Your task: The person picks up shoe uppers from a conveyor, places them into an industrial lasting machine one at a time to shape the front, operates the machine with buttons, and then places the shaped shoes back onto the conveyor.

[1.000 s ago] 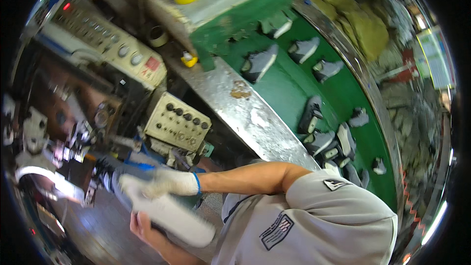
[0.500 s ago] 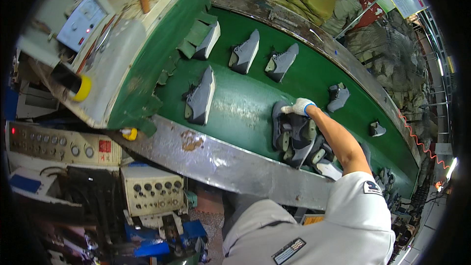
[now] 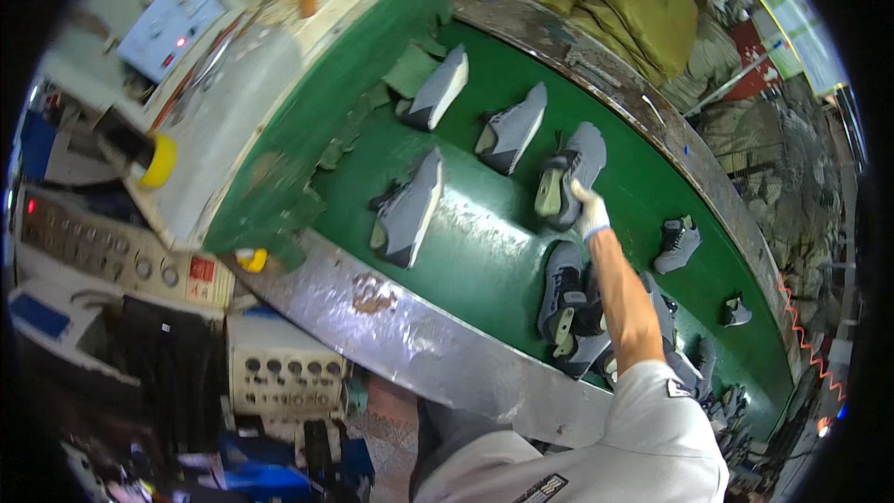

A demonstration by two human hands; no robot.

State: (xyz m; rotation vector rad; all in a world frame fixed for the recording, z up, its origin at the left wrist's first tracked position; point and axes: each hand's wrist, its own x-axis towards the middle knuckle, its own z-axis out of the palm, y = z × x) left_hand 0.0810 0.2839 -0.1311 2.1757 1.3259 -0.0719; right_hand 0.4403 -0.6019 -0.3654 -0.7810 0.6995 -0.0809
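grey shoes (image 3: 570, 177) on green belt (image 3: 484, 251), white glove (image 3: 589, 214).

Wore a white knitted work glove with a blue cuff on the right hand (image 3: 589, 214), a light grey short-sleeved shirt (image 3: 643, 438) bearing a small dark sleeve patch and a striped chest emblem.

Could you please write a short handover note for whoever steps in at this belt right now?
Right hand: gloved, reaching out, gripping a grey shoe on the green conveyor belt.
Left hand: out of view.
On the belt: three more grey shoes lie singly up the belt near the machine housing; a pile of shoes sits under the forearm; two small shoes lie further right.
Done: cannot tell.
Left: the gripped shoe is not yet lifted.
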